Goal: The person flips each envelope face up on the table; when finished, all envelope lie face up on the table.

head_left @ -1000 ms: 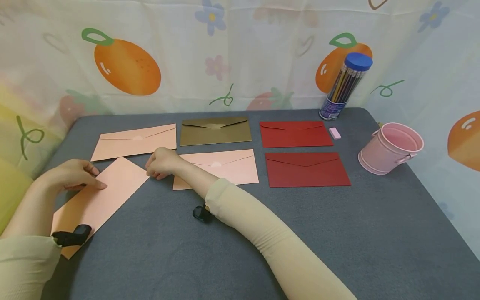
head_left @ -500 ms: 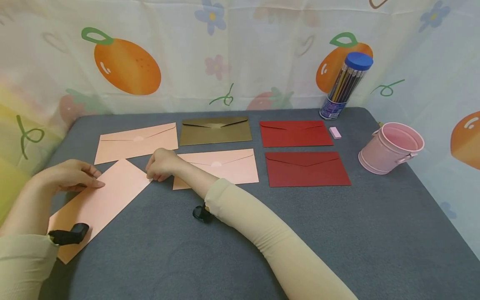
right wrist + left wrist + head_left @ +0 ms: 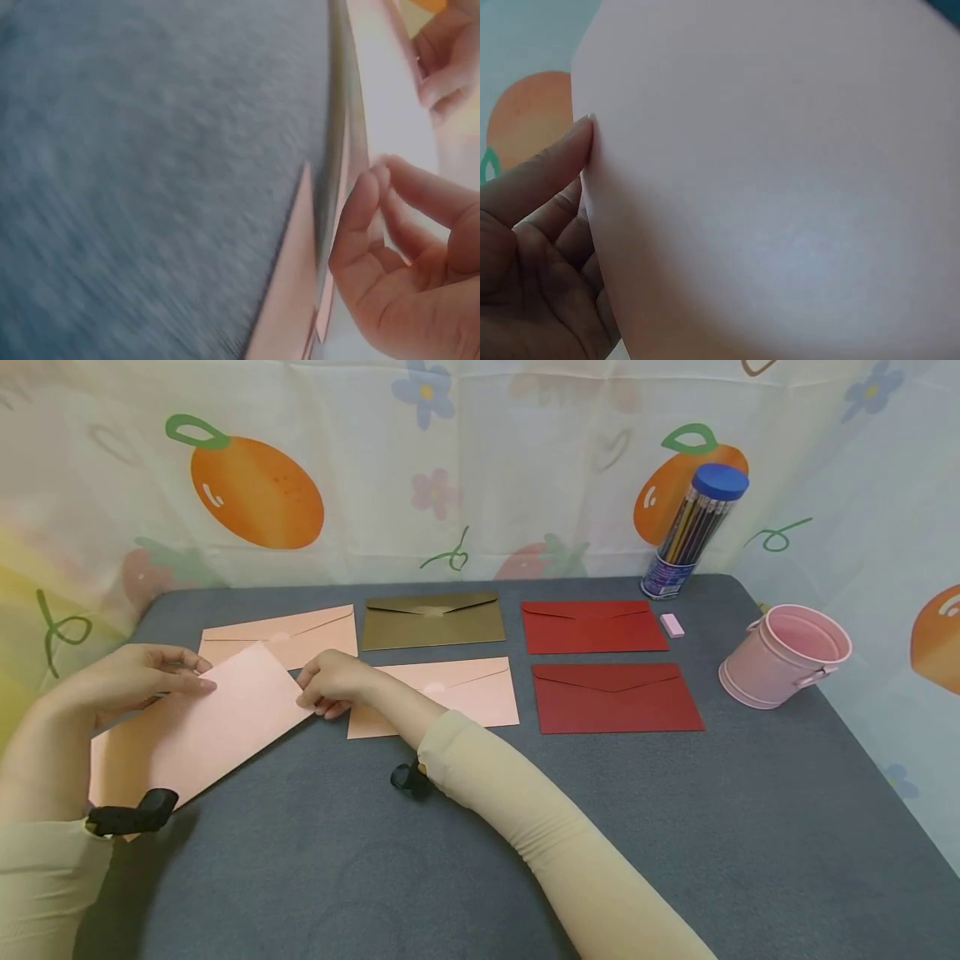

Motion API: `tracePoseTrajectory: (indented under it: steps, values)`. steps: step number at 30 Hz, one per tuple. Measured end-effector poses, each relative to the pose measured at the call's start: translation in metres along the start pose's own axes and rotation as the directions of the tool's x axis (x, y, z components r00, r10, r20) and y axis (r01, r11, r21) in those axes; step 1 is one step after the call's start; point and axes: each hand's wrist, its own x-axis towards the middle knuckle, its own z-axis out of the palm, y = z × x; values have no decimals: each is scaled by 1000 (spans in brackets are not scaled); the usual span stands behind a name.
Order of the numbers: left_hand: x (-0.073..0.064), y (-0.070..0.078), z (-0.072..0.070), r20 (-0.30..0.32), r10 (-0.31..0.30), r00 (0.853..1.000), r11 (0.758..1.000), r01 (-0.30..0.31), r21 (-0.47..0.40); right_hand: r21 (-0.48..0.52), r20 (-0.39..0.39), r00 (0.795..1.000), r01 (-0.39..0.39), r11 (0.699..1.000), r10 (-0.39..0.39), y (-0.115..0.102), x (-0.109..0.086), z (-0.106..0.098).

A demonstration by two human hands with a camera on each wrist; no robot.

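Note:
A pale pink envelope (image 3: 217, 727), plain side showing, is held slantwise at the left of the table. My left hand (image 3: 138, 681) pinches its upper left edge, with the thumb on the near face, as the left wrist view shows on the envelope (image 3: 780, 180). At its right corner, the thumb and fingertips of my right hand (image 3: 330, 683) pinch the paper. The right wrist view shows that envelope (image 3: 390, 97) raised beside the right hand (image 3: 420, 285). Behind it lies a peach envelope (image 3: 318, 635), partly covered. A second pale pink envelope (image 3: 465, 689) lies under the right forearm.
Flap side up lie an olive envelope (image 3: 435, 625), a bright red envelope (image 3: 592, 633) and a dark red envelope (image 3: 615, 703). Farther right are a small pink eraser (image 3: 672, 626), a blue-lidded tub of pencils (image 3: 693, 531) and a pink bucket (image 3: 783, 656). A printed curtain (image 3: 480, 468) hangs behind.
Both hands have lifted the pale pink envelope; its near end has come up and its far corner now overlaps the peach envelope. The left hand has moved up and away; the right shifted slightly.

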Motion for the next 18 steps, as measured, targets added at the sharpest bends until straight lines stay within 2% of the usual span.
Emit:
tracePoseTrajectory:
  steps: [3,5,11,14,18]
  values:
    - [-2,9,-1,-63,20,998,1000,-21,-1,51,13,1000,13,999,-13,-1,-1,-7]
    - [-3,15,-1,-102,42,994,999,-41,10,47,5,1000,25,999,-25,-2,-2,-12]
    - [-7,25,-2,-173,95,980,995,-90,35,58,-76,995,62,996,-57,0,-7,-31]
    - [-9,26,-4,-185,108,977,993,-99,56,49,-123,990,78,996,-71,1,-11,-43]
    - [-11,18,-9,-223,119,967,993,-113,37,25,-166,983,77,997,-72,1,-20,-61]
